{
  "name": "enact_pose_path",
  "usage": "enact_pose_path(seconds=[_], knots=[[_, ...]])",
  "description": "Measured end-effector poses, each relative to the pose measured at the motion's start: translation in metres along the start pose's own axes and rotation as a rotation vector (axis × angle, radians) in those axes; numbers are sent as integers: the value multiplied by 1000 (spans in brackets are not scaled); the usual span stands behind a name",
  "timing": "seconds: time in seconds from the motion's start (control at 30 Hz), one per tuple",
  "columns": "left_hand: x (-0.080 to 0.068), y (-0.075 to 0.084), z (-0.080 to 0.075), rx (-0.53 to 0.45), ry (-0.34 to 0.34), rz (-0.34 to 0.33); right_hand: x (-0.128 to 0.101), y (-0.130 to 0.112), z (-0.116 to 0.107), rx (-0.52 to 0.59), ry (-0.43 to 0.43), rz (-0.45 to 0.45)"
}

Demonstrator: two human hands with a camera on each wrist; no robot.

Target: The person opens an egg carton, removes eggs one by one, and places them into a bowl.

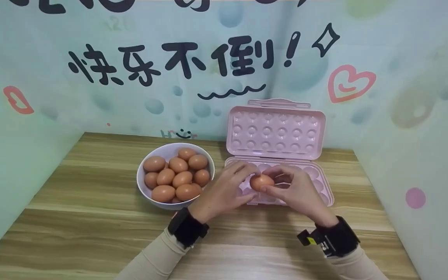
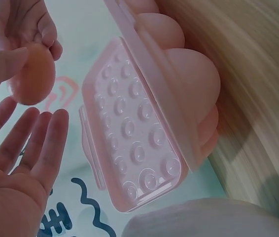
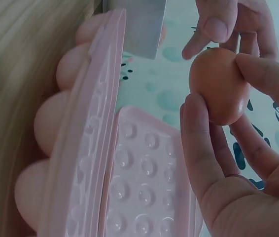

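Observation:
A brown egg (image 1: 261, 182) is held above the lower half of a pink egg carton (image 1: 327, 194). My right hand (image 1: 300, 190) pinches this egg between thumb and fingertips, plain in the right wrist view around the egg (image 3: 221, 86). My left hand (image 1: 230, 186) is close on the other side, its fingers loosely extended and spread. In the left wrist view, one digit of the left hand (image 2: 16, 173) overlaps the egg (image 2: 36, 76), while the other fingers stand apart from it. The carton's lid (image 1: 276, 130) is raised at the back; both hands hide part of the cups.
Left of the carton stands a white bowl (image 1: 141, 186) piled with several brown eggs (image 1: 165, 177), close by the left forearm. Both rest on a wood-grain table (image 1: 103, 241). A printed backdrop (image 1: 193, 112) rises behind and along both sides.

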State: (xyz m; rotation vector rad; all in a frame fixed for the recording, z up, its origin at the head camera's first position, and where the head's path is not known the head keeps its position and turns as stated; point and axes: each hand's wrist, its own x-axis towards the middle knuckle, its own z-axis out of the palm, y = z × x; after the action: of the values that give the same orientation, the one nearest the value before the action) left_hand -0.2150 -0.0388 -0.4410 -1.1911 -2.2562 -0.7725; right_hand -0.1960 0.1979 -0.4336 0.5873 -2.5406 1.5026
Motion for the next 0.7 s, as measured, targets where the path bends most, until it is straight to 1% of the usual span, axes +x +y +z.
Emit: enact_pose_path(seconds=[0.13,0.23,0.33,0.43,0.5,0.57,0.7], knots=[[0,2,3,-21,25,38,-2,-1,6,43,-24,17],[-1,2,5,-32,37,50,-2,0,9,65,-37,25],[-1,3,4,-32,26,47,-2,1,9,66,-51,22],[-1,4,1,-37,-5,37,-1,0,8,61,-77,0],[0,4,-4,-40,-31,20,-1,-2,5,44,-89,-22],[0,4,-13,-46,-56,-8,-1,-3,1,28,-82,-34],[-1,-1,-38,-36,-78,-95,-2,-6,-10,13,-40,-18]])
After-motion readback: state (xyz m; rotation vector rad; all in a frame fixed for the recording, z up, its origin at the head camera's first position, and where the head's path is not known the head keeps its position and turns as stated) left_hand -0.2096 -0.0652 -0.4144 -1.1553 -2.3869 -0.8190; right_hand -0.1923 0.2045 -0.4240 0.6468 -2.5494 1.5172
